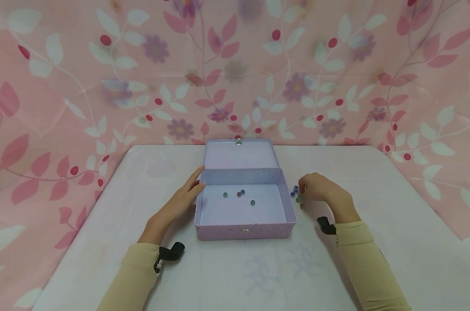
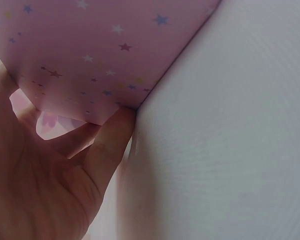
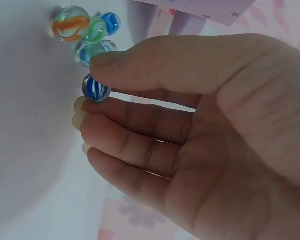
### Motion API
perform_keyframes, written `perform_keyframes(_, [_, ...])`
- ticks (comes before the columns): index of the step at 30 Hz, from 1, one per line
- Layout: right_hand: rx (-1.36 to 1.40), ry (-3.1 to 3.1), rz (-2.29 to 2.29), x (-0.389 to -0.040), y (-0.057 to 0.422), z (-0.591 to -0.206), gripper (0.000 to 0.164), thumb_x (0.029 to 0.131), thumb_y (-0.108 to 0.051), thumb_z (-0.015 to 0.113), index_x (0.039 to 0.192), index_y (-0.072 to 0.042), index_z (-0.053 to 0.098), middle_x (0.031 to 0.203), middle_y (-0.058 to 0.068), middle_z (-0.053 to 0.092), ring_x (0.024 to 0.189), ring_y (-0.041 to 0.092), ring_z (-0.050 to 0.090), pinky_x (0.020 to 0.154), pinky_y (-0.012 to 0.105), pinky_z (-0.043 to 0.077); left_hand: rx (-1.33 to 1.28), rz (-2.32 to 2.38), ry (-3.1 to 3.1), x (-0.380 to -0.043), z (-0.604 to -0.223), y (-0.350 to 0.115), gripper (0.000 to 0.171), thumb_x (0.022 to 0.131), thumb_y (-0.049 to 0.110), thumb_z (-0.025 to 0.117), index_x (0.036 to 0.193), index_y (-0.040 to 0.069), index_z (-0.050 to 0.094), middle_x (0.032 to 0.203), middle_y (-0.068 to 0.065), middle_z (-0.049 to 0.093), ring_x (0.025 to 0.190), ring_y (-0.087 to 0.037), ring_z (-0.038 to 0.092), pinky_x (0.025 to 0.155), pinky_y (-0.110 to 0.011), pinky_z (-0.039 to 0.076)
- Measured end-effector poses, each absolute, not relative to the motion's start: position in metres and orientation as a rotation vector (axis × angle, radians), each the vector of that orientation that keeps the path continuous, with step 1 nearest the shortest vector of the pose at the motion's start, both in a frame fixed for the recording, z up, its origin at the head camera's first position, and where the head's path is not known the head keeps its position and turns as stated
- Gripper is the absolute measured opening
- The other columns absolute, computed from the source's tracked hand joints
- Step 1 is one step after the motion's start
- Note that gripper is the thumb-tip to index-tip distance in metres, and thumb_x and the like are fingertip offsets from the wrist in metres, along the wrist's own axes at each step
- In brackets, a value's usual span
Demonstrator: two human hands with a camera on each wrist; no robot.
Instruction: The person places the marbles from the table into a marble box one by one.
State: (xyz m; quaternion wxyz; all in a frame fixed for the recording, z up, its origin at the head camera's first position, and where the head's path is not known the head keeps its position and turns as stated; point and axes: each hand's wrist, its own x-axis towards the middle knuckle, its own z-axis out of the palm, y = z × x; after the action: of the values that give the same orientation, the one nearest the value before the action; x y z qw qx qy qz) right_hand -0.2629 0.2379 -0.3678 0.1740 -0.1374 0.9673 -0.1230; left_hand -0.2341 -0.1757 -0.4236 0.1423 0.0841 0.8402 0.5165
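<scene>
Marble (image 3: 96,89), glassy, round, between right fingers (image 3: 117,111)

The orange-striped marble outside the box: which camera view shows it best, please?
The right wrist view: the orange-striped marble appears large there, with clear swirls. The head view shows only a small brownish dot beside the box; the left wrist view does not show it.

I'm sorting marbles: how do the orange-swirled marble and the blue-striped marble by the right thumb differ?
The orange marble shows an orange swirl; the blue marble shows blue and white stripes. The orange marble lies among other marbles, clear of the right hand; the blue marble sits between that hand's thumb and fingers. Both are round and see-through.
</scene>
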Motion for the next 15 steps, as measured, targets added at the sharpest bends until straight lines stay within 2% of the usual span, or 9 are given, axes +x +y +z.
perform_keyframes(6, [-0.455, 2.775, -0.369, -0.261, 0.239, -0.365, 0.01, 0.083, -0.003, 0.062, 0.083, -0.006, 0.071, 0.084, 0.007, 0.066, 0.075, 0.021, 0.055, 0.064, 0.031, 0.048, 0.261, 1.492, 2.444, -0.232, -0.422, -0.174, 0.059, 0.1, 0.064, 0.038, 0.151, 0.06, 0.009, 0.166, -0.01, 0.02, 0.149, -0.04, 0.03, 0.102, -0.061, 0.048])
perform_keyframes(11, [-0.525, 2.819, -0.372, -0.259, 0.238, -0.359, 0.006, 0.079, -0.003, 0.064, 0.08, -0.007, 0.069, 0.079, 0.006, 0.065, 0.072, 0.02, 0.055, 0.061, 0.03, 0.045, 0.254, 1.487, 2.44, -0.231, -0.421, -0.173, 0.059, 0.099, 0.065, 0.037, 0.15, 0.061, 0.009, 0.166, -0.009, 0.019, 0.15, -0.039, 0.028, 0.103, -0.062, 0.046])
perform_keyframes(15, [-0.552, 2.841, -0.405, -0.258, 0.235, -0.353, 0.008, 0.079, -0.002, 0.062, 0.078, -0.008, 0.067, 0.077, 0.005, 0.063, 0.071, 0.019, 0.054, 0.06, 0.029, 0.043, 0.246, 1.485, 2.423, -0.23, -0.416, -0.172, 0.062, 0.099, 0.064, 0.038, 0.153, 0.056, 0.007, 0.167, -0.01, 0.016, 0.151, -0.039, 0.025, 0.105, -0.063, 0.043])
